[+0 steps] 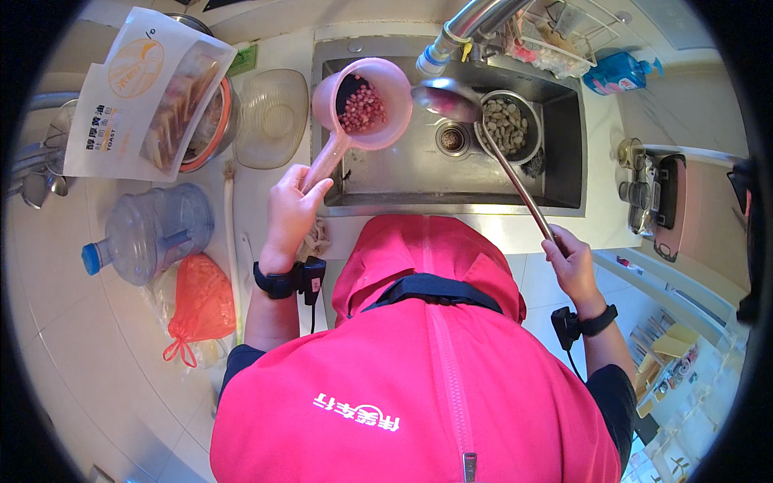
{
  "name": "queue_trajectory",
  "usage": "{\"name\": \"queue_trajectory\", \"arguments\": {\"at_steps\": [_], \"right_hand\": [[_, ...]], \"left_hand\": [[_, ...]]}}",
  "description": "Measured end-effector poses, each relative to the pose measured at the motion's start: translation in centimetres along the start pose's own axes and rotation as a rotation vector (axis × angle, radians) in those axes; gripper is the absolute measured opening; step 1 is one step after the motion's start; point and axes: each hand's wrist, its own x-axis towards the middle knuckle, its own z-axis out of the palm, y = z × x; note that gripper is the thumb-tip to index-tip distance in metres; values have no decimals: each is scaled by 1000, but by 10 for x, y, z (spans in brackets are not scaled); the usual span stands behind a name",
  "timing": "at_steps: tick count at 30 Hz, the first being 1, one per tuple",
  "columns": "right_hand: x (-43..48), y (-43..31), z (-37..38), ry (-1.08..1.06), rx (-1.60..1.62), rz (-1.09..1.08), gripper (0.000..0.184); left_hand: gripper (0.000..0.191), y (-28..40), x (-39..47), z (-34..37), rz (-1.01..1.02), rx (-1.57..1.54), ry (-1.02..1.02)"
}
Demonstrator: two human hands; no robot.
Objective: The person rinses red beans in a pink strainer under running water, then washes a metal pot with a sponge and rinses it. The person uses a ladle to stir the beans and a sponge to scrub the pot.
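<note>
My left hand (pixel 295 208) grips the handle of a pink plastic water dipper (pixel 394 121), held over the left part of the stainless steel sink (pixel 398 175). Reddish kernels or beans (pixel 365 110) lie inside the dipper, beside a dark patch that I cannot make out. In my right hand (pixel 569 261) is the long handle of a metal ladle (pixel 448 99). The ladle's bowl hangs over the sink, between the dipper and a round metal bowl (pixel 537 136). Pale, flat beans or similar pieces (pixel 506 125) fill that bowl, which stands in the sink's right part, near the drain (pixel 452 138).
A faucet pipe (pixel 447 45) reaches over the sink's back edge. On the right are a blue soap bottle (pixel 616 72) and glasses (pixel 637 194). A bread bag (pixel 130 115), a clear plastic lid (pixel 272 118), a large water jug (pixel 157 229) and a red plastic bag (pixel 202 302) lie left.
</note>
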Motion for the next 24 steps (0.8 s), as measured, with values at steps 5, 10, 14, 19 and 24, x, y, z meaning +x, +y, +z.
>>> {"name": "queue_trajectory", "arguments": {"at_steps": [5, 10, 14, 19, 24], "right_hand": [[5, -30, -3, -379, 451, 230, 34], [14, -52, 9, -615, 607, 326, 36], [27, -55, 30, -700, 738, 393, 38], [42, -52, 52, -705, 820, 411, 40], [50, -52, 65, -726, 771, 389, 41]], "left_hand": [[28, 4, -3, -1, 0, 4, 3], [28, 4, -5, 1, 24, 9, 13], [28, 4, -8, 6, 1, 23, 9], [28, 6, -10, 10, 21, 54, 2], [29, 3, -9, 16, 28, 80, 7]]}}
